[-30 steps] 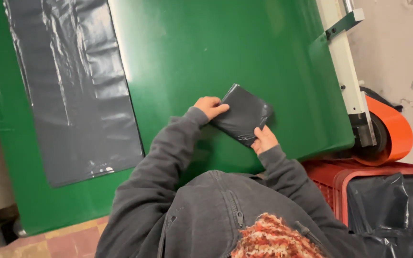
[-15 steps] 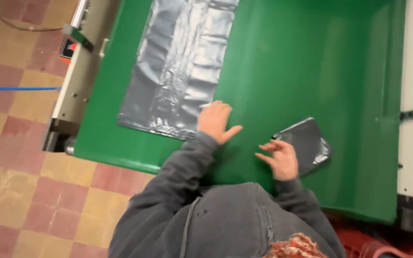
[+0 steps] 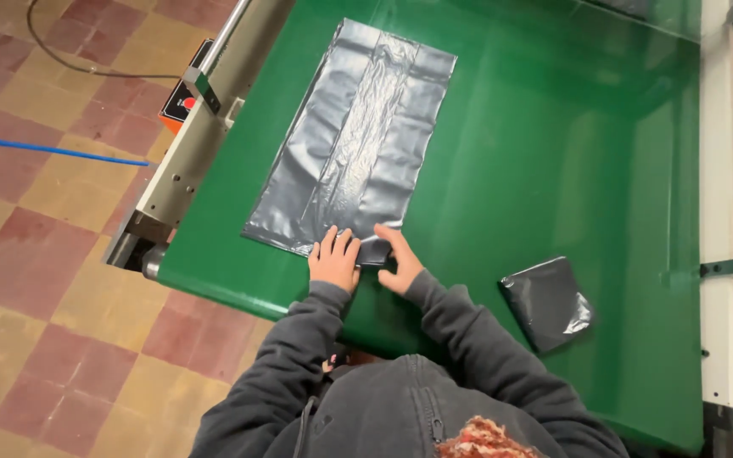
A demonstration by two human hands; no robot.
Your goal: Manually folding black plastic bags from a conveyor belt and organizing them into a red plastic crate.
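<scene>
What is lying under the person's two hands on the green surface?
The near end of a flat grey plastic bag lies under the left hand and right hand, spread on the green table. The bag's edge beneath the palms is covered.

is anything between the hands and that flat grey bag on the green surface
Nothing visible. The left hand and right hand already rest on the near edge of the flat grey bag; the folded bag lies apart.
</scene>
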